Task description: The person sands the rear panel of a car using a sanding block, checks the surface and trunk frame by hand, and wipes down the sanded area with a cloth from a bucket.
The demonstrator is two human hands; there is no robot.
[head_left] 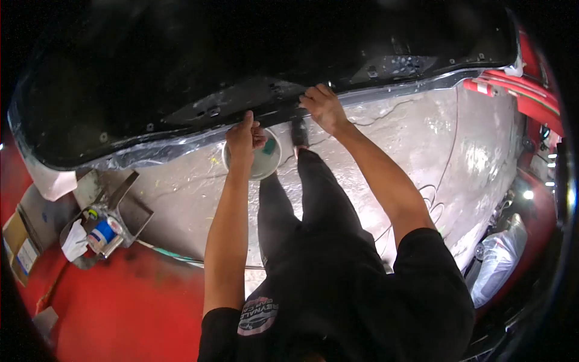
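Observation:
A large dark panel (pixel 241 60), apparently a vehicle part, spans the top of the head view. Its near edge carries a pale, wrinkled strip (pixel 151 154). My left hand (pixel 242 143) is closed at this edge, with the thumb pointing up against the panel and the fingers curled in. Farther right, my right hand (pixel 324 110) is closed over the same edge, fingertips bent together. Whatever either hand pinches is too small or hidden to make out. Beneath my left hand stands a round bucket (pixel 265 172) with something green inside.
Wet grey floor (pixel 398 157) lies below, crossed by a thin hose (pixel 451 154). At left, a small stand holds a blue-labelled container (pixel 104 232) and a white cloth (pixel 75 241). Red bodywork (pixel 132 301) is lower left. A plastic-wrapped item (pixel 497 259) lies at right.

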